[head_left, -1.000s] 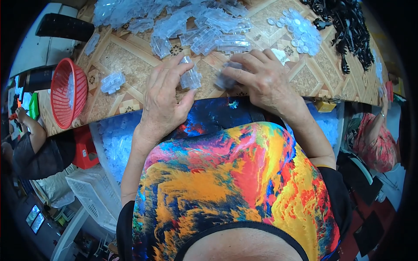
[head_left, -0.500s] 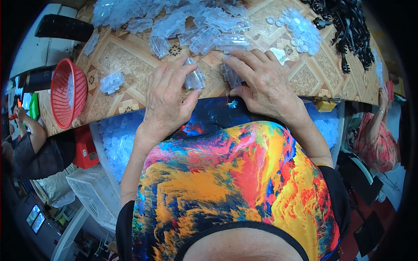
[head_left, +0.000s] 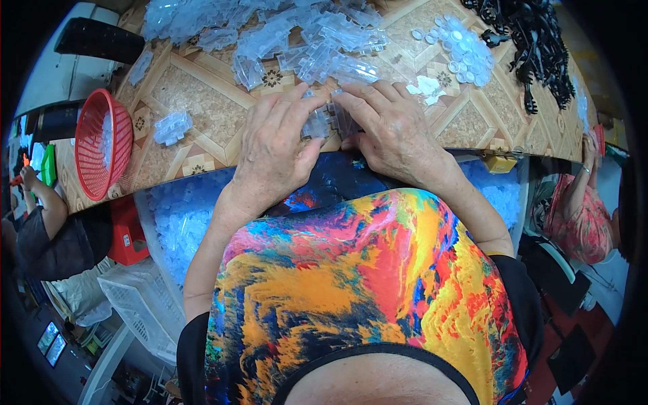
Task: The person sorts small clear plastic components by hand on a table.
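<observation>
My left hand (head_left: 275, 145) rests at the table's near edge, its fingers closed on a clear plastic part (head_left: 316, 125). Opposite it, my right hand (head_left: 398, 128) grips a second clear plastic piece (head_left: 345, 120) between thumb and fingers. The two pieces stand close side by side, and I cannot tell whether they touch. Fingers cover much of both. Just beyond my hands lies a heap of similar clear plastic parts (head_left: 270, 42). A separate clear part (head_left: 173, 127) lies to the left of my left hand.
Small clear round caps (head_left: 466, 50) and a pile of black plastic pieces (head_left: 540, 47) lie at the back right. A red basket (head_left: 102, 145) stands at left. Below the table edge is a bin of clear parts (head_left: 179, 223). Other people (head_left: 580, 216) work on either side.
My right hand has moved left with its piece, narrowing the gap to the one in my left hand. The left hand has shifted slightly right.
</observation>
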Available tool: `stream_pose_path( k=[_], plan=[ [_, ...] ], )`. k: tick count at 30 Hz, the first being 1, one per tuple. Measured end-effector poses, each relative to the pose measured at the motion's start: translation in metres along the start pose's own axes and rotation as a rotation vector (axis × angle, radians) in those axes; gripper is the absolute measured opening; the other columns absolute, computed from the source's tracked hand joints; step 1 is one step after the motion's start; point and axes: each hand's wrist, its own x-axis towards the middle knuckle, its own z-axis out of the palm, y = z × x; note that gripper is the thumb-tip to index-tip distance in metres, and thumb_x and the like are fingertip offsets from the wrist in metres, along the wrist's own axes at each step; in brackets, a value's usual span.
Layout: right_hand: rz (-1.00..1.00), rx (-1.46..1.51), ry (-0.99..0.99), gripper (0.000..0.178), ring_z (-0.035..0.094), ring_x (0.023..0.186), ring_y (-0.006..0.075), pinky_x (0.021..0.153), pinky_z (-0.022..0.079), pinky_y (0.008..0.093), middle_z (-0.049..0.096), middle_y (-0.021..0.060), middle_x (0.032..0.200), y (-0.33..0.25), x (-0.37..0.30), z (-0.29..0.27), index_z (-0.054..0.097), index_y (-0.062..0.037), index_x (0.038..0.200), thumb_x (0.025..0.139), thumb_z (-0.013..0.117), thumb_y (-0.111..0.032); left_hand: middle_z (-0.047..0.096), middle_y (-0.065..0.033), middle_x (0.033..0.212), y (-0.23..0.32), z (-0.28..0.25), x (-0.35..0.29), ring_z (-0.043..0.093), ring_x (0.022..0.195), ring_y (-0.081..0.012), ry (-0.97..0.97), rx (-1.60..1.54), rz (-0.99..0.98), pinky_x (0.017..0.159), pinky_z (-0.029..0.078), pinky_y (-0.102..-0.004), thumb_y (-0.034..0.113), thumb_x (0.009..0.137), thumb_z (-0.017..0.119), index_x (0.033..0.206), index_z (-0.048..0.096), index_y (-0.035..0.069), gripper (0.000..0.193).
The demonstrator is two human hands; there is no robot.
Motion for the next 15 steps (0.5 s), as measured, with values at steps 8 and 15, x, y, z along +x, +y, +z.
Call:
stream_pose_path(
  k=[8, 15],
  plan=[
    [-0.001, 0.022, 0.010, 0.054, 0.061, 0.105, 0.0309, 0.090, 0.046, 0.0425, 0.064, 0.0142, 0.119, -0.001, -0.003, -0.005, 0.060, -0.0027, 0.122, 0.071, 0.075, -0.008, 0.057, -0.0202, 0.136, -0.003, 0.005, -0.002, 0.055, 0.118, -0.0405, 0.030, -0.038, -0.003, 0.102, 0.044, -0.0480, 0.004, 0.073, 0.077, 0.127, 0.057, 0.007, 0.057],
    [-0.051, 0.017, 0.150, 0.062, 0.062, 0.109, 0.0333, 0.092, 0.048, 0.0452, 0.063, 0.0161, 0.127, 0.022, 0.007, -0.029, 0.060, -0.0038, 0.126, 0.068, 0.081, -0.013, 0.057, -0.0188, 0.139, -0.002, 0.008, 0.000, 0.055, 0.118, -0.0403, 0.042, -0.055, -0.014, 0.102, 0.044, -0.0471, 0.006, 0.072, 0.079, 0.123, 0.059, 0.006, 0.055]
  ],
)
